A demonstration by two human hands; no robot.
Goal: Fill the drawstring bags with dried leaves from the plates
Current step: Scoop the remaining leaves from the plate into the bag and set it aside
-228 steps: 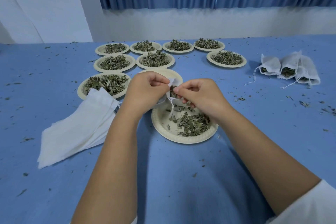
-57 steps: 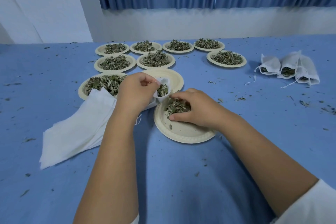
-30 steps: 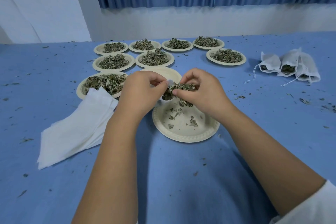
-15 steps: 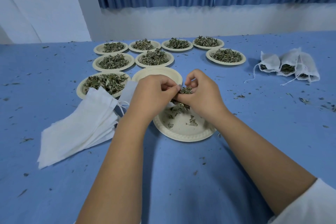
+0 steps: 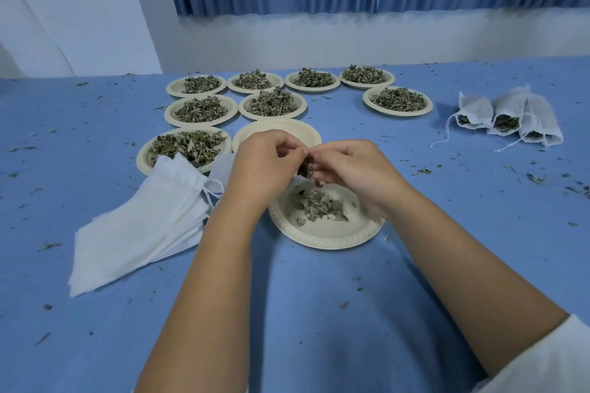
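In the head view, both hands meet just above the far edge of the near plate, which lies on the blue surface. The left hand has its grip pinched together on the mouth of a drawstring bag, of which only a white sliver shows under the fingers. The right hand has its grip curled round a clump of dried leaves, held against the left fingertips. A thin scatter of loose leaves lies in the near plate. Just beyond that plate sits an empty plate, and to its left a full plate heaped with leaves. Left of the near plate lies a stack of flat white bags, touching the full plate. Well to the right of the near plate, three filled bags lie together.
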